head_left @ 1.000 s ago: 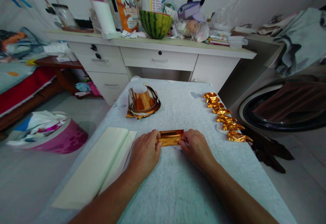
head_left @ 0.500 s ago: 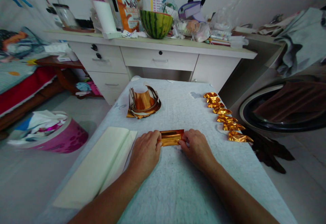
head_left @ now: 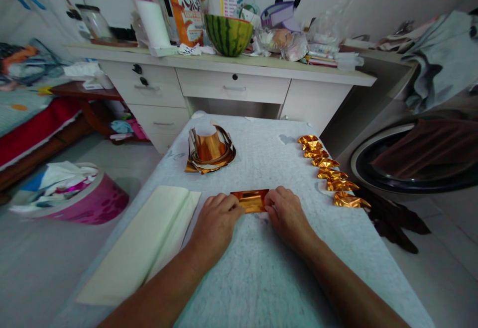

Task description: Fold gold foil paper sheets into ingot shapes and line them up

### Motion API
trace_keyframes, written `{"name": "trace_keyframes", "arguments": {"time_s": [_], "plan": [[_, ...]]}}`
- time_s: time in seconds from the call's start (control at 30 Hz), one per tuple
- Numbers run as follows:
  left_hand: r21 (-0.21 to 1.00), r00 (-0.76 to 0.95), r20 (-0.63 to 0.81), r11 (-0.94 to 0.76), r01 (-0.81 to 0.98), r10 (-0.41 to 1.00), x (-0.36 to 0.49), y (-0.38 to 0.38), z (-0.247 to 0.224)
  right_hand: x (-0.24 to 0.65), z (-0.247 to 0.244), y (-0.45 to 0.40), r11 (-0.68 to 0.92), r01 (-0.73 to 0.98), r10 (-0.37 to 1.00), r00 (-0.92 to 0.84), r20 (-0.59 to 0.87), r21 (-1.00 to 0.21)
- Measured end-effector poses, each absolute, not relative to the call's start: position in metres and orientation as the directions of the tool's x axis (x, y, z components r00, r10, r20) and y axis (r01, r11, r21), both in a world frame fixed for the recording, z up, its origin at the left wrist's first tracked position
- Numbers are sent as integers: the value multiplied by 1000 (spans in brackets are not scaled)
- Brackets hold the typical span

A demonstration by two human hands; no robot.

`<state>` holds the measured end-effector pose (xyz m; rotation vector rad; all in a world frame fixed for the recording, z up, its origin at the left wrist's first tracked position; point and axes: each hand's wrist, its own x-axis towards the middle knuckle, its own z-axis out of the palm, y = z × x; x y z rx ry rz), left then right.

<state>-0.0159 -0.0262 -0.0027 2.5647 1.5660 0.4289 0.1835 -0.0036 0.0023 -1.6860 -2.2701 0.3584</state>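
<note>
A folded strip of shiny gold foil paper (head_left: 252, 201) lies across the middle of the cloth-covered table (head_left: 257, 168). My left hand (head_left: 218, 218) is closed on its left end, the thumb lying along the near edge. On the right end my right hand (head_left: 287, 211) pinches the strip between thumb and fingers. Along the table's right side runs a row of several folded gold foil pieces (head_left: 330, 173) with pointed ends. Farther off at the left stands a curled stack of gold foil sheets (head_left: 210, 149).
Left of my left arm lies a stack of pale paper (head_left: 138, 243). A pink waste bin (head_left: 89, 203) stands on the floor at the left. Behind the table, a white cabinet (head_left: 233, 79) carries a half watermelon (head_left: 227, 35). A front-loading washing machine (head_left: 358, 159) is at the right.
My left thumb has slid rightward along the near edge of the foil strip. The right hand's grip shifts only slightly.
</note>
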Motion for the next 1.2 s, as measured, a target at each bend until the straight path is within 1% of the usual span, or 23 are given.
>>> {"name": "trace_keyframes", "arguments": {"time_s": [0.07,0.13,0.23,0.37,0.47,0.6,0.7,0.87,0.97,1.1,1.2], "plan": [[203,468,169,-496,844,867,-16,-28,-1,183,1,-4,339,883,941,-319,113,-324],[180,495,151,-516,837,856,-17,-29,0,183,0,-5,420,857,907,-402,124,-297],[157,515,115,-527,835,850,-17,-31,1,183,0,-7,518,816,854,-510,101,-257],[139,507,48,-508,850,861,-16,-35,2,181,6,-11,544,825,838,-542,57,-154],[141,499,34,-498,856,866,-16,-42,2,178,11,-16,547,834,837,-546,37,-78],[142,493,58,-496,857,868,-20,-51,-3,173,13,-25,589,807,806,-590,39,40],[112,494,123,-507,855,861,-23,-57,-12,171,10,-32,609,786,787,-615,42,102],[71,486,218,-510,857,847,-28,-60,-25,170,7,-38,614,779,779,-624,61,129],[65,476,248,-504,861,844,-29,-61,-25,169,6,-39,606,783,784,-617,60,137],[76,451,233,-478,875,862,-28,-61,-19,167,5,-40,594,789,790,-609,72,156],[117,427,193,-453,884,883,-26,-61,-13,165,6,-40,598,787,786,-613,83,155]]}}
